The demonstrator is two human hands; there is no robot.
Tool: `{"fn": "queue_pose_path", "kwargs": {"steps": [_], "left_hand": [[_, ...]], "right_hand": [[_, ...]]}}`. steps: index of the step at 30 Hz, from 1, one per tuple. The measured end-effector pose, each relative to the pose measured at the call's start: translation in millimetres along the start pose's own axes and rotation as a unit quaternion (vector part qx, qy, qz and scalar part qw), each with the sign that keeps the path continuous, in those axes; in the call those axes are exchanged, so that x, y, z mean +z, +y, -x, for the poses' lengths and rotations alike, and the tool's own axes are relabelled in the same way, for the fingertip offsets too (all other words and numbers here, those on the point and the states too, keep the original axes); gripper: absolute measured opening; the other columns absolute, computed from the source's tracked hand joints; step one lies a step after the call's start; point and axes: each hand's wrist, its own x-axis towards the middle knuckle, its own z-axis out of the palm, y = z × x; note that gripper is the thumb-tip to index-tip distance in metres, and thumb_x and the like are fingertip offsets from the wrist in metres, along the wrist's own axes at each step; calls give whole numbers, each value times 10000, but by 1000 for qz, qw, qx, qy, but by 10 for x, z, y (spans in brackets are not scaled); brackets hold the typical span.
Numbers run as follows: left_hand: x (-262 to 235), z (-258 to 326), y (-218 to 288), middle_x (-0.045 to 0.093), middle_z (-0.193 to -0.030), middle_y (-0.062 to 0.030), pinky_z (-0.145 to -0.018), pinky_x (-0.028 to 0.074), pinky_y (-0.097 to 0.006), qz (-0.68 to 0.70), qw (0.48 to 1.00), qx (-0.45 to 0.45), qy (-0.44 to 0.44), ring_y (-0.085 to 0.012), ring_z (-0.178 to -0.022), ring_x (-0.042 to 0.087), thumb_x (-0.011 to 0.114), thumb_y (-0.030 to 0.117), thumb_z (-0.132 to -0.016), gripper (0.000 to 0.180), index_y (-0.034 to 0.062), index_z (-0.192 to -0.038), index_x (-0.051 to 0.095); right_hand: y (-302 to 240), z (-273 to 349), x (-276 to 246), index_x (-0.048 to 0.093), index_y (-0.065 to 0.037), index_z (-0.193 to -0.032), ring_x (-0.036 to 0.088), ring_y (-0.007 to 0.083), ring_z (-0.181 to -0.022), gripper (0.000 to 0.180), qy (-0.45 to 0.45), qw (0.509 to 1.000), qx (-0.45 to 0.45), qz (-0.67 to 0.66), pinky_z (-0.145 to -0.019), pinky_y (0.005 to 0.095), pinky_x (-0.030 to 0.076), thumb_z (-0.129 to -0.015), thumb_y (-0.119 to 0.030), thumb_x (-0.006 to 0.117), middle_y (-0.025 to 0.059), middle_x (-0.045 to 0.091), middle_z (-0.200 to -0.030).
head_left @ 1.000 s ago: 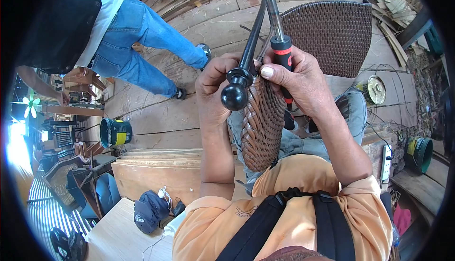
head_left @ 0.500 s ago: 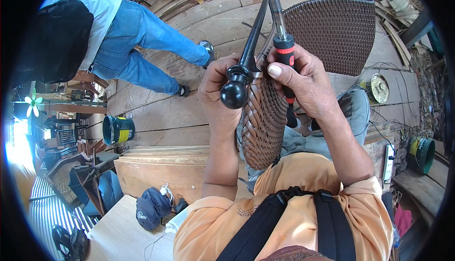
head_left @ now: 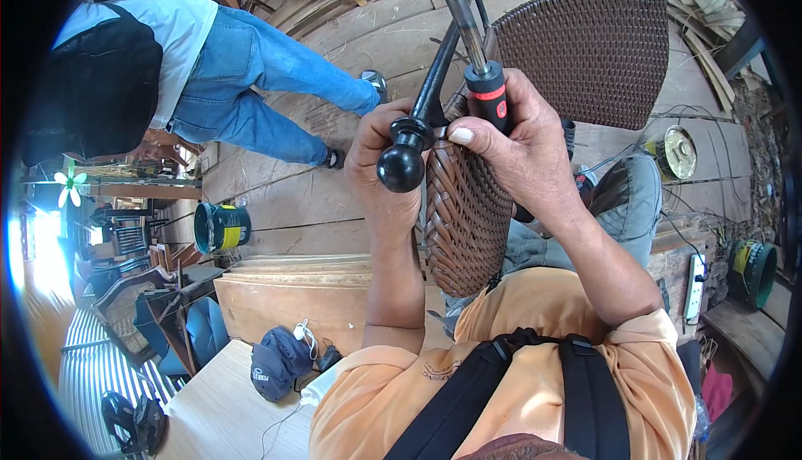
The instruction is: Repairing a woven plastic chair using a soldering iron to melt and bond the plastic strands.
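My left hand [head_left: 383, 180] is wrapped round a glossy black chair post [head_left: 438, 84], beside its round knob end. Below the knob hangs a brown woven section [head_left: 464, 226] with a braided edge. My right hand [head_left: 541, 159] grips a soldering iron [head_left: 488, 92] by its black and red handle, the metal barrel pointing up and away. The right thumb presses at the top of the weave, close to the post. The iron's tip shows near the upper edge, apart from the weave. The left fingers are partly hidden behind the post.
Beyond my hands stands a larger brown woven panel [head_left: 589, 59]. Another person in jeans [head_left: 251, 84] stands at left. Buckets [head_left: 222, 228] sit on the plank floor, with a lidded can [head_left: 675, 152] at right. Stacked boards [head_left: 292, 297], a cap [head_left: 280, 364] and a power strip [head_left: 694, 289] are near me.
The soldering iron has shifted left and tilted further that way in my right hand. The right thumb has moved left to the woven edge by the post. My left hand keeps its hold.
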Motion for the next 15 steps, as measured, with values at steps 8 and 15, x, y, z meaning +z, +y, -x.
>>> {"fn": "queue_pose_path", "kwargs": {"steps": [8,15], "left_hand": [[11,0,45,612,-1036,-81,-774,509,-249,-31,1000,3,2,-119,-847,607,697,-55,-802,167,21,-893,578],[-10,-7,25,627,-1026,-96,-759,516,-250,-19,1000,1,-5,-127,-823,618,724,-19,-804,167,10,-885,581]], "right_hand": [[-169,404,-684,581,13,-1158,571,165,-787,351,-5,990,58,129,-733,297,471,-921,-242,621,83,608,-903],[-171,819,-1000,601,18,-1099,614,313,-778,382,-92,956,11,279,-720,360,493,-883,-291,666,172,622,-896]]}}
